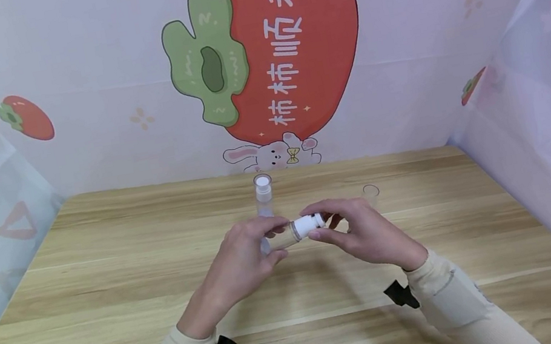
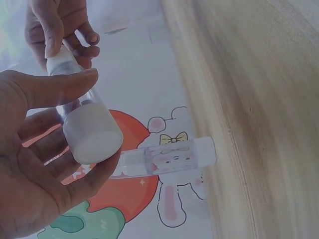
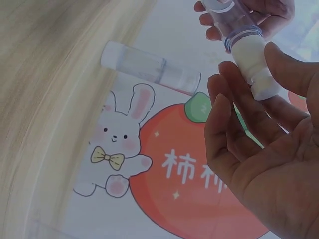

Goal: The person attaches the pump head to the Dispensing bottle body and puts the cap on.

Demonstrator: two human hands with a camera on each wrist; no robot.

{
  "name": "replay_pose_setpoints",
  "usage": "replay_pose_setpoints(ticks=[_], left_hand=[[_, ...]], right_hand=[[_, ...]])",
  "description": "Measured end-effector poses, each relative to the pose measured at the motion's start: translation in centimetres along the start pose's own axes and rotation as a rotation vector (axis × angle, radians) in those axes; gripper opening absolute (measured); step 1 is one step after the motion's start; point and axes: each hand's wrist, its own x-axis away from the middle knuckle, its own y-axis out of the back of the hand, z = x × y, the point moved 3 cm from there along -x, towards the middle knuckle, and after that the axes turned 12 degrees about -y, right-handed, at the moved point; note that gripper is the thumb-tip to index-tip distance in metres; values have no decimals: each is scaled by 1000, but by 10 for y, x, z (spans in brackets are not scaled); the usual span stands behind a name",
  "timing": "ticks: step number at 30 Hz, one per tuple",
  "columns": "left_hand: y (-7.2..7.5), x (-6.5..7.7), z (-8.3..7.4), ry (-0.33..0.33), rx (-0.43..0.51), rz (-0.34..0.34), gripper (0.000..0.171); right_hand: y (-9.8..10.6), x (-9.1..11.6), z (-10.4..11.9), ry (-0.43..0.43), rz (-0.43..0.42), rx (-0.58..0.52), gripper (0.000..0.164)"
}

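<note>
My left hand [image 1: 244, 260] grips the clear body of a small pump bottle [image 1: 283, 238], which is tilted with its white top to the right. In the left wrist view its white base [image 2: 93, 134] sits between my thumb and fingers. My right hand [image 1: 370, 235] pinches the bottle's white pump top [image 3: 251, 59] between thumb and fingers. No clear cap covers that top. Just behind my left hand, a second clear bottle [image 1: 263, 191] stands upright on the table, its white pump under a clear cap.
A clear round-rimmed piece [image 1: 370, 189], like a cap, stands on the wooden table [image 1: 106, 275] beyond my right hand. A printed cloth [image 1: 120, 138] with persimmons and a rabbit hangs along the table's back edge, and more cloth lines both sides.
</note>
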Motion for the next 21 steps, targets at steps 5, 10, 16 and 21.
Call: replay_pose_setpoints(ticks=[5,10,16,21], left_hand=[[0,0,-3,-15,-90,-9,43],[1,0,-5,-37,-162,-15,45],[2,-1,-7,-72,-234,-26,45],[1,-1,-7,-83,-242,-34,46]], right_hand=[[-2,-1,-1,-29,-3,27,23],[-3,-1,-2,-61,-14,53,18],[-4,-1,-2,-117,-7,63,14],[-5,0,-2,-140,1,50,17]])
